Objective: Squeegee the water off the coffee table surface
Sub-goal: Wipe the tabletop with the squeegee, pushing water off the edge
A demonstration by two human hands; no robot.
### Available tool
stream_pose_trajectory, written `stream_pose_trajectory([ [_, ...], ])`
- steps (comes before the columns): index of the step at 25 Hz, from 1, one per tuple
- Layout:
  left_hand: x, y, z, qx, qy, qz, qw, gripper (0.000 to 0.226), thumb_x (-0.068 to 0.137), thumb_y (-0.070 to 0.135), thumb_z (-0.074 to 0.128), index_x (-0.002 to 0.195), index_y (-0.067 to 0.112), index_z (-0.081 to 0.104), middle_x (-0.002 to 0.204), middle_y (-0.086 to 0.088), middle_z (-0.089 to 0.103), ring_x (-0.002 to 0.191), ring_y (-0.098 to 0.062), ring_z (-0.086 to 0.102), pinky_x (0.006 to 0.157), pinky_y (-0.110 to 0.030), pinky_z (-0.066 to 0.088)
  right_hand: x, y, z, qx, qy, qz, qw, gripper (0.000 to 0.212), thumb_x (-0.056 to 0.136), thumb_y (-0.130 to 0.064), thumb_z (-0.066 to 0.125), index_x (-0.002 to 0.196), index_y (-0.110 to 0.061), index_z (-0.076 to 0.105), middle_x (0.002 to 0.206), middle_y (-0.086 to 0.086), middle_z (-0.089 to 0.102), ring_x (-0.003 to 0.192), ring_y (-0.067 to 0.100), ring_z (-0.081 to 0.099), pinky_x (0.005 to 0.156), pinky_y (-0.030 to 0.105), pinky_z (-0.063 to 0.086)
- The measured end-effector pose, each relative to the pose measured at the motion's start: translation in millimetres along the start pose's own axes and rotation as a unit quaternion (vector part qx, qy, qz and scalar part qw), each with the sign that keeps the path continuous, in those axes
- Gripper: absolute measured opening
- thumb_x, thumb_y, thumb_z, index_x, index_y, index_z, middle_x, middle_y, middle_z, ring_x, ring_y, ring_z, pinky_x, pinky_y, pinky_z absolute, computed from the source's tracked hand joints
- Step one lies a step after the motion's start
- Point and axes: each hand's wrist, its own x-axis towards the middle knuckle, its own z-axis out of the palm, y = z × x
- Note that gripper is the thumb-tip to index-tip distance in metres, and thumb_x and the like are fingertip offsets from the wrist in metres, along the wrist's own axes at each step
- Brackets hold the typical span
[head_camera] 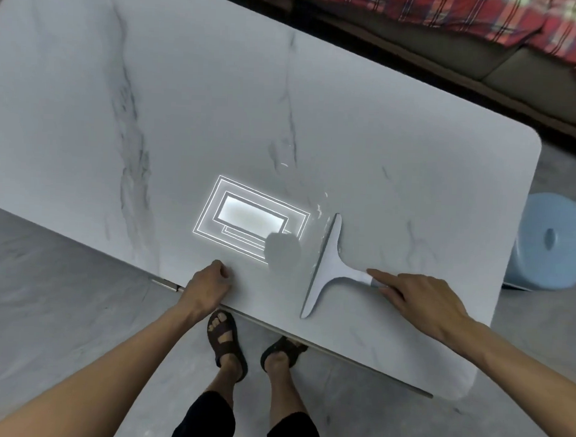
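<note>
A person's right hand (pixel 421 303), index finger extended along the handle and remaining fingers wrapped around it, holds a white squeegee (pixel 327 269) on the marble-patterned coffee table (pixel 152 113) beside water streaks (pixel 320 209), while the left hand (pixel 207 286), fingers curled, rests at the table's near edge.

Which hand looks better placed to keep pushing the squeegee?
The right hand: it already holds the squeegee by its handle. The left hand rests curled at the table's near edge, away from it.
</note>
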Motion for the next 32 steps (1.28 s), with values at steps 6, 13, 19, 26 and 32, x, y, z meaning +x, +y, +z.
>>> stream_pose_trajectory([
  [6,27.7,40.2,-43.0,-0.091,0.054,0.013,0.994,0.006,0.089,0.020,0.056,0.088,0.015,0.060,0.090,-0.005,0.063,0.080,-0.024,0.057,0.059,-0.028,0.039,52.7,-11.1,-72.5,0.305,0.027,0.092,0.947,0.027,0.090,-0.049,0.050,0.107,-0.070,0.047,0.093,-0.016,0.068,0.086,0.015,0.063,0.077,0.037,0.051],
  [13,97.8,81.7,-89.8,-0.018,0.107,0.061,0.992,0.037,0.094,0.036,0.048,0.076,0.007,0.062,0.077,-0.002,0.062,0.078,-0.029,0.060,0.062,-0.033,0.042,199.9,-52.5,-143.5,0.353,0.123,0.128,0.919,0.048,0.094,-0.021,0.046,0.141,-0.030,0.040,0.115,0.011,0.065,0.093,0.034,0.062,0.080,0.039,0.053],
  [19,191.5,121.0,-107.4,0.050,0.052,0.101,0.992,0.013,0.085,0.011,0.053,0.095,0.003,0.056,0.117,-0.012,0.047,0.108,-0.032,0.050,0.089,-0.039,0.047,370.2,-68.2,-229.0,0.307,0.164,0.164,0.923,0.033,0.095,-0.013,0.032,0.125,-0.014,0.043,0.113,0.023,0.059,0.091,0.041,0.063,0.072,0.048,0.055],
  [26,211.4,140.2,-111.3,0.108,-0.048,0.056,0.991,0.028,0.084,0.010,0.040,0.110,0.005,0.049,0.151,-0.042,-0.004,0.145,-0.049,-0.006,0.119,-0.049,0.012,381.1,-65.5,-215.3,0.149,0.120,0.089,0.978,0.048,0.097,-0.015,0.040,0.144,-0.021,0.032,0.125,0.021,0.060,0.107,0.045,0.054,0.090,0.046,0.047],
  [32,210.6,156.0,-116.6,0.111,-0.069,0.049,0.990,0.040,0.082,0.008,0.039,0.121,0.004,0.046,0.147,-0.048,-0.004,0.142,-0.055,-0.007,0.119,-0.052,0.008,221.9,-24.5,-161.2,0.086,-0.010,0.131,0.988,0.063,0.100,-0.021,0.039,0.154,-0.038,0.010,0.093,0.004,0.061,0.082,0.025,0.060,0.070,0.032,0.045],
])
